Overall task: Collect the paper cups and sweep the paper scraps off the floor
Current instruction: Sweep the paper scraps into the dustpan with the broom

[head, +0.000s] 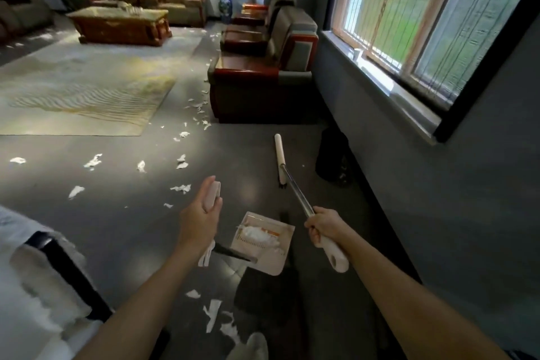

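**Broom in 1 hand, dustpan in the other, scraps all over**

Gripping the long broom with the silver metal shaft in the right hand, fingers wrapped fully round the white plastic grip, butt end poking out behind the wrist. Shaft slanting up and away to the white bar-shaped head near the wall. Bristles dark against the dark grey floor, so no telling whether touching down or hanging just above.

Over on the other side, clutching the white top of the pale long-handled dustpan in the left hand, fingers and thumb curled round it. Pan low between the 2 forearms, already carrying a heap of torn white paper and 1 orange strip.

And plenty lying about: torn white paper scraps dotted ahead of the left hand. A trail of them up past the front of the dark red and grey armchair, along the edge of the pale patterned rug. More down by the white shoe at the bottom.

Black upright object against the wall, just beside the broom head, too shadowed to name. On the grey window ledge, a small white shape, too small to call a paper cup.
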Demonstrator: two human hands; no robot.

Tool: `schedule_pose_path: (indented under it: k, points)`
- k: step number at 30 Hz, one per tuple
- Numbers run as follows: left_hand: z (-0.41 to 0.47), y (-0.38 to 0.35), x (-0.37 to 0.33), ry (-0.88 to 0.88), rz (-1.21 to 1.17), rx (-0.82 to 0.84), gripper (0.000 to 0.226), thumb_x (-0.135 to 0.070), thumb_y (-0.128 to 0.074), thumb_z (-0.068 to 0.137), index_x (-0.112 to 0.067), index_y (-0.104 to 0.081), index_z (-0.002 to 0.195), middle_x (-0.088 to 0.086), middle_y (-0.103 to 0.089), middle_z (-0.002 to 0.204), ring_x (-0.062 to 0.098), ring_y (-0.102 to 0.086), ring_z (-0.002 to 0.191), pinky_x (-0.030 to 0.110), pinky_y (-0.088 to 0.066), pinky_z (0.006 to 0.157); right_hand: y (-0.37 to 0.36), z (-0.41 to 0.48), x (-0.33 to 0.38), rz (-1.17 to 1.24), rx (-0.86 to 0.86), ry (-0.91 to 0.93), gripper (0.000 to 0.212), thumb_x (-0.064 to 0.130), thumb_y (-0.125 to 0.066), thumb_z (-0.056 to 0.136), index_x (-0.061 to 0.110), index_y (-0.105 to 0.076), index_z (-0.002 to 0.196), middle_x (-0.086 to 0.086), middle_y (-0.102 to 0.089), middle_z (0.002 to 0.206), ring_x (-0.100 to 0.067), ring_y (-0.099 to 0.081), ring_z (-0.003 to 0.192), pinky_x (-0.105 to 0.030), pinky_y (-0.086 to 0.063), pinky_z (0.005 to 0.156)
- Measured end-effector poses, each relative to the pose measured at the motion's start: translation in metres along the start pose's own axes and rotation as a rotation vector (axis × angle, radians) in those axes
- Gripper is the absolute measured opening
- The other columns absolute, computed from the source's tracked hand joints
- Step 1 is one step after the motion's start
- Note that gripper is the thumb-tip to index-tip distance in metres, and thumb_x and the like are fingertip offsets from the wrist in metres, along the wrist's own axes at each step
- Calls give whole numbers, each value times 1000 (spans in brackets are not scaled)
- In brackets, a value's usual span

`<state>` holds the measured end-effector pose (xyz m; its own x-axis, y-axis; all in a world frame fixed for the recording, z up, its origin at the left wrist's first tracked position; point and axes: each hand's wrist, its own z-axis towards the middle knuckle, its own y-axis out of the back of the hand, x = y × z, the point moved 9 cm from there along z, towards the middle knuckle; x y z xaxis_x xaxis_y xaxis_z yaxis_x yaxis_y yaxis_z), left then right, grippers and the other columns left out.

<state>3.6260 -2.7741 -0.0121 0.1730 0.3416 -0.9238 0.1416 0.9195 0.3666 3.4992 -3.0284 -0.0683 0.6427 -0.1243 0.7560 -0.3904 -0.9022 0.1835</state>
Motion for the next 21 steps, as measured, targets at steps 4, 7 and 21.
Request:
schedule_pose_path:
  k: [4, 7, 21]
  points:
    - [107, -6, -8, -16, 59, -52, 46, -20, -55, 94, -36, -45, 136, -2, -57, 127, 24, -58, 109, 42, -49, 93, -13, 84, 80, 28, 25, -19, 68, -1, -52, 91, 21, -26, 149, -9, -55, 76, -10, -46, 51, -18, -42, 38]
    - [177, -15, -9, -15, 124, -18, 45, -21, -55, 94, -32, -44, 137, -2, -56, 130, 24, -58, 108, 42, -49, 92, -23, 135, 130, 58, 4, -15, 68, -2, -50, 91, 21, -24, 150, -8, -52, 72, -10, -45, 51, -18, -41, 37]
    - [538, -76, 10, -11, 188, 129, 50, -14, -56, 93, -28, -43, 139, -10, -52, 128, 13, -52, 116, 18, -37, 90, -76, 432, 343, 130, -7, -82, 65, -3, -47, 91, 20, -27, 148, -8, -53, 71, -9, -47, 49, -18, -39, 34]
